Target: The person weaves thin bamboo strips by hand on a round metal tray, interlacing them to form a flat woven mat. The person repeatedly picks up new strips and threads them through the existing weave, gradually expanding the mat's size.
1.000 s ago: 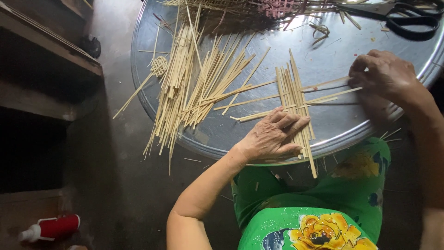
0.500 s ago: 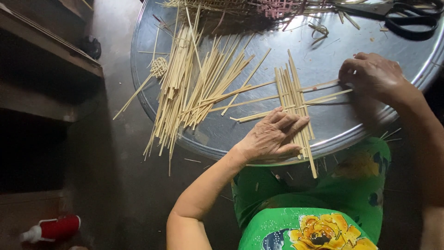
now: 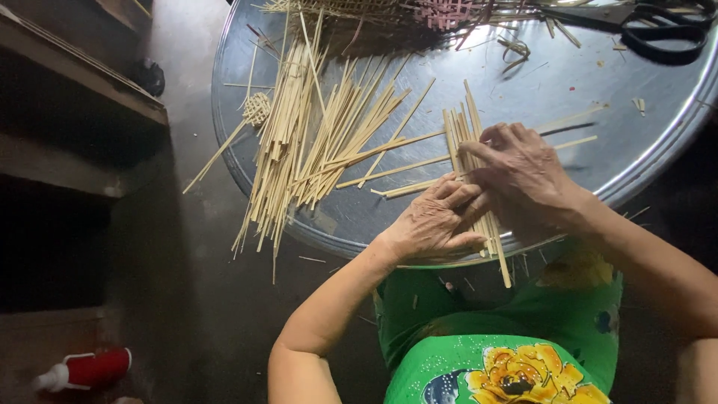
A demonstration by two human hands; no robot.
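Bamboo strips half hidden under both hands.

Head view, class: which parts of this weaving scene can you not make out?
- Strips under the left hand and right hand: the grip is covered by the hands.
- Scissors: cut off by the top edge.
- Woven piece: cut off by the top edge.
- Shelf interior: too dark.

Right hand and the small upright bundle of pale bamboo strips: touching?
Touching. The head view shows the right hand lying flat across the small bundle of pale bamboo strips, no gap.
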